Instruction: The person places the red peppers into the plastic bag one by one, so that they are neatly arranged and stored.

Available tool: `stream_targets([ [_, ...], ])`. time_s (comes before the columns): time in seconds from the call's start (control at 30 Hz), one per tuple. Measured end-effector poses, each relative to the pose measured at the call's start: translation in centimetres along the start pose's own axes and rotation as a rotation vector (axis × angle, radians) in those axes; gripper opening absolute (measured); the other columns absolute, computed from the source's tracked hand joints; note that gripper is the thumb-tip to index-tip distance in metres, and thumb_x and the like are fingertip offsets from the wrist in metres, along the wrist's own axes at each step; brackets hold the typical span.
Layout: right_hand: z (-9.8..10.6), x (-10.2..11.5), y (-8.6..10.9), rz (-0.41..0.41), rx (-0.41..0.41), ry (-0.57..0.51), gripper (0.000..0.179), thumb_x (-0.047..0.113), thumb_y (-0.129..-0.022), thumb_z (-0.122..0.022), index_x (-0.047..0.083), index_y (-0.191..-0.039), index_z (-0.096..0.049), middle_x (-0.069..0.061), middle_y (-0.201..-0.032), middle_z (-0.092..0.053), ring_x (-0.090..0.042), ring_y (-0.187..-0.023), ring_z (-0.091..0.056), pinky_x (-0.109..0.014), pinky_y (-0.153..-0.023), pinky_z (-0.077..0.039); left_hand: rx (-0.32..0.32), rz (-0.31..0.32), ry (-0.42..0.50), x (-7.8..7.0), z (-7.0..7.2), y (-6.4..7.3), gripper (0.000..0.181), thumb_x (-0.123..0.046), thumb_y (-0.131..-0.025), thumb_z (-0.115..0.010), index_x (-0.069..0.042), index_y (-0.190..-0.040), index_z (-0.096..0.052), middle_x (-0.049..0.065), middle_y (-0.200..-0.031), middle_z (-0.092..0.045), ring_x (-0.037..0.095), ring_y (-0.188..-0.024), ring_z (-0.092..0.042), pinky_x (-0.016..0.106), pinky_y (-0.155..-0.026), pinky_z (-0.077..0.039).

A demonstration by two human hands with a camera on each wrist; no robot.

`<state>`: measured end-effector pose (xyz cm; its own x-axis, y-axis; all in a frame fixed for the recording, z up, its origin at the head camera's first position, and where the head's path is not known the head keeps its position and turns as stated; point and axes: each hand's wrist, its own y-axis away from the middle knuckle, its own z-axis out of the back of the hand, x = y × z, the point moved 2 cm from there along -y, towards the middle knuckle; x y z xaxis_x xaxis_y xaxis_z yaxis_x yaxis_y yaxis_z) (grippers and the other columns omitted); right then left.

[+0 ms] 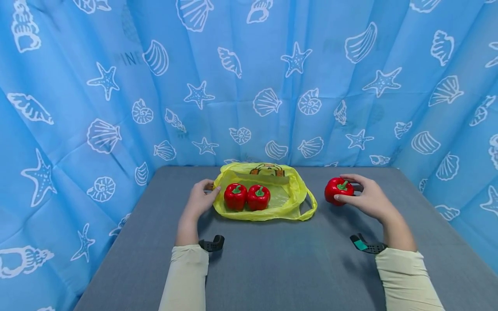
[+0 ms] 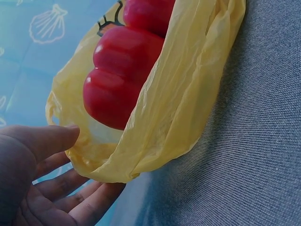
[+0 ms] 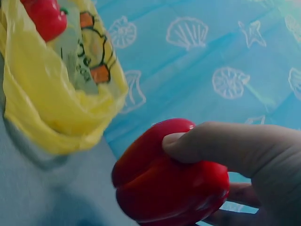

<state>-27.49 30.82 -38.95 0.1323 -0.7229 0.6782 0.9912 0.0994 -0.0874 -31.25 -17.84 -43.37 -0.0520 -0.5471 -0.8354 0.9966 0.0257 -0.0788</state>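
Note:
My right hand (image 1: 367, 196) grips a red bell pepper (image 1: 334, 190) with a green stem, to the right of a yellow plastic bag (image 1: 268, 214). In the right wrist view the thumb lies across the side of this pepper (image 3: 164, 183), and the other fingers are partly hidden behind it. The bag lies with its mouth spread wide, and two more red bell peppers (image 1: 235, 198) sit side by side in its left part. At the bag's left end, my left hand (image 1: 200, 198) pinches the rim, thumb (image 2: 56, 139) on the inner side and fingers outside.
Everything rests on a grey cloth-covered table (image 1: 280, 268). A blue curtain (image 1: 249, 86) with white shells and starfish hangs along the back and both sides. One handle loop (image 1: 312, 207) of the bag reaches out to the right over the table.

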Motion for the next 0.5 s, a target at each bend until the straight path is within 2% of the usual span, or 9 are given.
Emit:
stream_targets([
  [0.27,-1.4,3.0,-0.2,0.095,-0.071,-0.103,0.076,0.03,-0.092,-0.085,0.008,-0.156,-0.049,-0.024,-0.154,-0.05,-0.051,-0.133,-0.053,-0.052,-0.087,-0.065,0.001,0.006,-0.002,0.0,0.0,0.0,0.04,-0.026,-0.107,-0.065,0.0,-0.137,-0.063,0.023,-0.136,-0.065,0.041,-0.124,-0.066,0.055,-0.106,-0.057],
  [0.5,-4.1,4.9,-0.9,0.162,-0.077,-0.171,0.073,0.025,-0.091,-0.086,0.009,-0.154,-0.052,-0.021,-0.155,-0.052,-0.048,-0.134,-0.056,-0.062,-0.099,-0.059,0.003,0.002,0.004,-0.1,0.0,0.0,0.04,-0.026,-0.106,-0.067,0.0,-0.137,-0.064,0.023,-0.136,-0.065,0.04,-0.124,-0.066,0.055,-0.106,-0.057],
])
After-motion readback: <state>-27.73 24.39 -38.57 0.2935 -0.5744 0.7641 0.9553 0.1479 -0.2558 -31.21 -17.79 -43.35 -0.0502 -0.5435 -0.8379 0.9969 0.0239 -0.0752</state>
